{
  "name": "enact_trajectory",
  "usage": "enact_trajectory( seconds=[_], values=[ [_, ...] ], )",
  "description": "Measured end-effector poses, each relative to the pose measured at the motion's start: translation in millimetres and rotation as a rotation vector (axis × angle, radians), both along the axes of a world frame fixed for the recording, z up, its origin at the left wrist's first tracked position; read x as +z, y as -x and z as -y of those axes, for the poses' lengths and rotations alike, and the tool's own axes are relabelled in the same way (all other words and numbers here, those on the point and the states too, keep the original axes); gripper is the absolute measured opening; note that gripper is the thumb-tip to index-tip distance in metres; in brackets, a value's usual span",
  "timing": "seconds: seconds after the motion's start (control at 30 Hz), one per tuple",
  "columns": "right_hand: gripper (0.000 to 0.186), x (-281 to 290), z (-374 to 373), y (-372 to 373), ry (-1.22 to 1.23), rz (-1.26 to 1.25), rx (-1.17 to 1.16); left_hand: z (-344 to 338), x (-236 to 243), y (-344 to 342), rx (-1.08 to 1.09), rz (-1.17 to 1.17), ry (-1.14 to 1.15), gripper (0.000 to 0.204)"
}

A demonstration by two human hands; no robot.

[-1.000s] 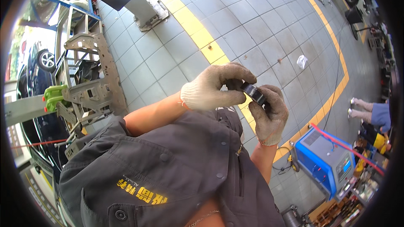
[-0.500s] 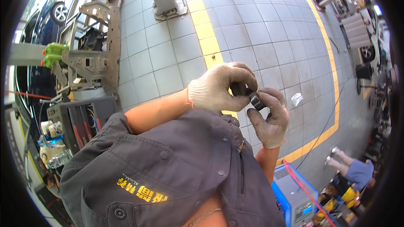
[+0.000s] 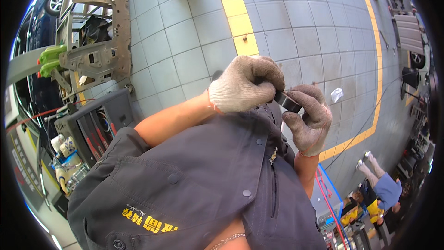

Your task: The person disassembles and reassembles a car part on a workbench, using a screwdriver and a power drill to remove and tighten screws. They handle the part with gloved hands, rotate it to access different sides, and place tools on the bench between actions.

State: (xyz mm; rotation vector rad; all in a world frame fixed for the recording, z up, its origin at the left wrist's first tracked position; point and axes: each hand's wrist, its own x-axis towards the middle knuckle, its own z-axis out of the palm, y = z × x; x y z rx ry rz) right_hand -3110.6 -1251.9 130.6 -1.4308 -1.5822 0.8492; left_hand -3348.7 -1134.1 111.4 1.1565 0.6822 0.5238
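Observation:
Both my hands wear knitted whitish gloves with dirty grey-brown fingers and meet in front of my dark grey jacket (image 3: 203, 157). Between them is a short, smooth black cylinder (image 3: 290, 103), which looks like a small roll of tape, though its exact kind is not clear. Thumb and fingers of my right hand (image 3: 309, 118) grip its right side. My left hand (image 3: 249, 83) is closed in a pinch at its left end, and those fingers hide that end.
Grey floor tiles (image 3: 185, 41) with yellow lines lie beyond my hands. To the left stand a metal frame (image 3: 118, 41) and a dark tool cabinet (image 3: 111, 115). At lower right are a blue-edged machine (image 3: 326, 199) with a red hose and a person (image 3: 386, 190).
The view has shifted, and the scene beyond has slid down. My hands sit slightly farther right, still on the black cylinder, which has turned to show more of its side.

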Motion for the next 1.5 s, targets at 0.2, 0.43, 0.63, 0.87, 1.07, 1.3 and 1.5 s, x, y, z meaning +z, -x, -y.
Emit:
enact_trajectory(
  seconds=[0.2, 0.43, 0.63, 0.87, 1.07, 1.3, 1.5],
  values=[
    [0.044, -31.3, -44.3, -32.7, 0.142, -0.152, -0.277, -59.3, -46.0, -47.6, 0.033, -0.231, 0.246, 0.043],
    [0.036, -92.7, -126.9, -174.8, 0.345, -0.056, -0.296, -127.2, -94.1, -183.0, -0.081, -0.447, -0.136, 0.026],
    [0.044, -138.5, -216.4, -357.7, 0.458, -0.100, -0.116, -198.9, -111.5, -372.7, -0.047, -0.591, -0.128, 0.023],
    [0.045, -79.5, -289.1, -570.4, 0.426, 0.003, -0.144, -292.1, -71.3, -586.1, -0.107, -0.460, -0.567, 0.016],
    [0.042, -59.9, -363.7, -735.1, 0.548, -0.225, -0.300, -404.1, -52.6, -772.5, -0.271, -0.352, -0.991, 0.019],
    [0.037, -31.8, -424.1, -950.3, 0.430, -0.140, -0.603, -531.4, -49.9, -1057.4, -0.634, 0.058, -1.196, 0.025],
    [0.037, -15.6, -432.9, -1125.5, 0.346, -0.279, -0.864, -578.0, -40.2, -1300.9, -0.886, 0.269, -0.977, 0.018]
  ],
)
